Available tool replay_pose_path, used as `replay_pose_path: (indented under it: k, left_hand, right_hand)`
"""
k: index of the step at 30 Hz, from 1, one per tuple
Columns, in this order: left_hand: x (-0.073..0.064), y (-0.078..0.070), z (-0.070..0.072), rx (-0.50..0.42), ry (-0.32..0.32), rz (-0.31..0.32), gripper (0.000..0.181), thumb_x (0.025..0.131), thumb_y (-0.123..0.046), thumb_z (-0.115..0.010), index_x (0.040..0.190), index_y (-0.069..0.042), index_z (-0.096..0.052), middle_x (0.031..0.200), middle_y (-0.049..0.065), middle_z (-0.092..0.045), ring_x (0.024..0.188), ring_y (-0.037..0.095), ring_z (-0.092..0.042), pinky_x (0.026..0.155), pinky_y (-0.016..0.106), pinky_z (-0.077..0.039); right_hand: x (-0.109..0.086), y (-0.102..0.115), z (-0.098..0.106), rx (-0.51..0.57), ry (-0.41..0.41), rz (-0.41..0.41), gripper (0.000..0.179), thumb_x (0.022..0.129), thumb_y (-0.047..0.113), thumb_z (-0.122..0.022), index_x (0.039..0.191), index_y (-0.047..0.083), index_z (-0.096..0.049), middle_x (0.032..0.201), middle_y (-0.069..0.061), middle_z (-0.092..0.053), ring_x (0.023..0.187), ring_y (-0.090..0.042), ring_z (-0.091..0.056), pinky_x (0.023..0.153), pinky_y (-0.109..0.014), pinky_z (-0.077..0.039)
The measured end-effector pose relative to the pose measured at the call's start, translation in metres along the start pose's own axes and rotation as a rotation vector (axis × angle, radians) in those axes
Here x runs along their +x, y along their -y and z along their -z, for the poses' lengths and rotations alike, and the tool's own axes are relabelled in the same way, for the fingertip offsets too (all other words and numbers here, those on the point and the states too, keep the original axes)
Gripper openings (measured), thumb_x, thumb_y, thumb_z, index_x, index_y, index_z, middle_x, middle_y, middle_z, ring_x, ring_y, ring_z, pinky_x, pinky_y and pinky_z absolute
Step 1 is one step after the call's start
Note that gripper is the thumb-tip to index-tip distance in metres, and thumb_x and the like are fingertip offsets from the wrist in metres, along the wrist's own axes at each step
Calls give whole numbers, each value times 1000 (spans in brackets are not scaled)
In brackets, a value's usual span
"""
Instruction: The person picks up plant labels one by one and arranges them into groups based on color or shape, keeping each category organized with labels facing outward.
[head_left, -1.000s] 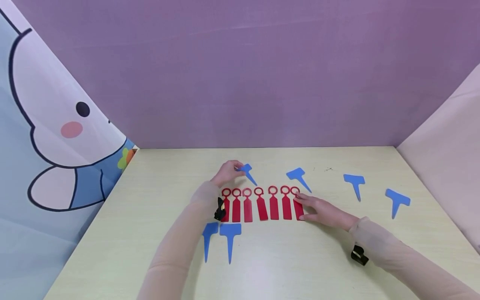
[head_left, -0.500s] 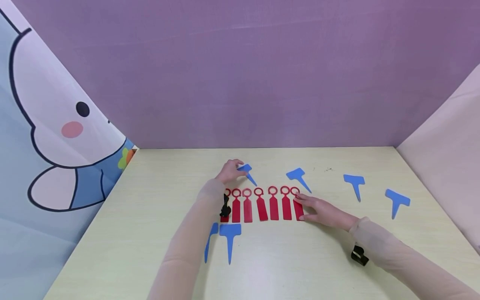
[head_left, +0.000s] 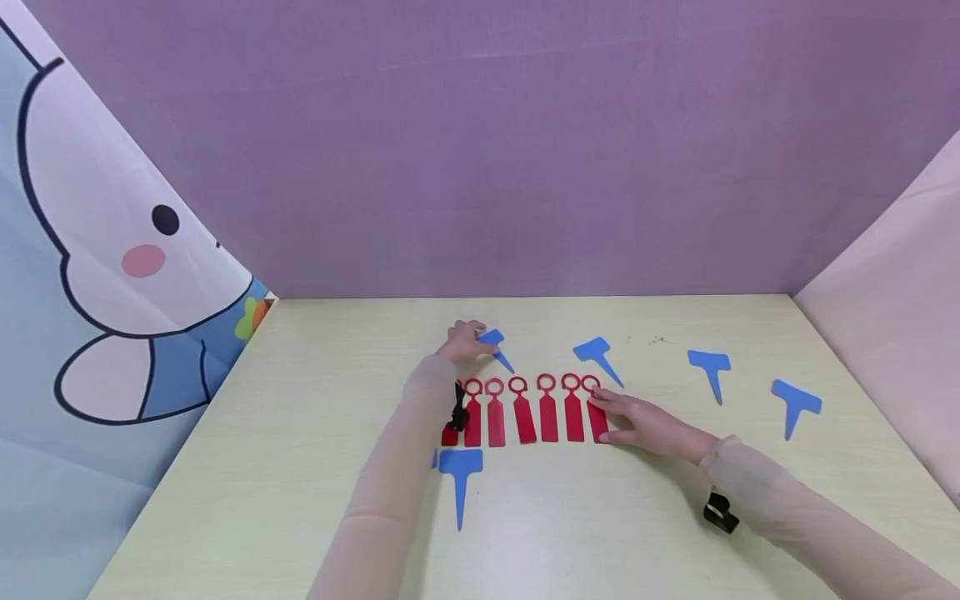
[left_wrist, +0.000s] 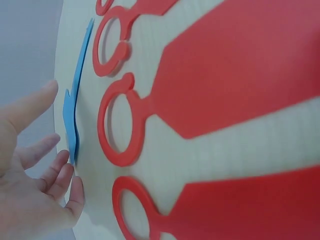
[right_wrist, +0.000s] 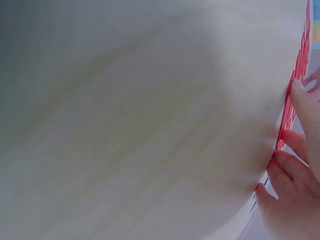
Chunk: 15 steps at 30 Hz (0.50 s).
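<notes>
In the head view a row of red tags with ring tops (head_left: pixel 547 418) lies across the middle of the table. Beyond the row's left end, my left hand (head_left: pixel 461 341) reaches around a flat blue T-shaped plant label (head_left: pixel 491 337). The left wrist view shows the thumb and the loosely bent fingers of this hand (left_wrist: pixel 35 185) on either side of the blue label (left_wrist: pixel 71 120), without a pinch. My right hand (head_left: pixel 641 422) rests on the rightmost red tag (head_left: pixel 597 422), fingers near its ring and thumb near its lower end. The left forearm covers part of the leftmost tag.
More blue labels lie about: one behind the row (head_left: pixel 596 354), two to the right (head_left: pixel 709 362) and one in front (head_left: pixel 461 462). Another in front (head_left: pixel 434 458) is mostly hidden by the left sleeve. A purple backdrop (head_left: pixel 480 150) stands behind the table.
My left hand has shifted slightly right, further over the blue label, and its forearm now covers more of the front-left label. The right hand stays on the end tag.
</notes>
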<state>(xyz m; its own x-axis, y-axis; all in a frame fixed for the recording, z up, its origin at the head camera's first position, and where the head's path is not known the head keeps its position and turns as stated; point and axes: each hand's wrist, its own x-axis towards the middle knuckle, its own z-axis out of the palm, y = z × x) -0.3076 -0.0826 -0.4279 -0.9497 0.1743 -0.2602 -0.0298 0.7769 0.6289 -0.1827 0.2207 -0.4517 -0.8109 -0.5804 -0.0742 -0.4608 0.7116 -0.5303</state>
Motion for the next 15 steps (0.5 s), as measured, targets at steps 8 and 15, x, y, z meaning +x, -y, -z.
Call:
replay_pose_path:
  k: [8, 15]
  left_hand:
    - [0, 2, -2, 7, -14, 18, 56, 79, -27, -65, 128, -7, -45, 126, 18, -34, 115, 30, -28, 95, 43, -34]
    - [-2, -4, -6, 36, -67, 63, 57, 75, -30, -68, 124, -10, -48, 121, 16, -37, 112, 28, -32, 92, 45, -34]
  right_hand:
    - [1, 0, 0, -1, -5, 15, 62, 78, 26, -67, 130, 2, -43, 138, -18, -32, 126, -37, -28, 96, -45, -34]
    - [0, 2, 1, 3, -6, 7, 63, 77, 27, -67, 130, 2, -43, 138, -19, -33, 126, -38, -28, 96, -45, -35]
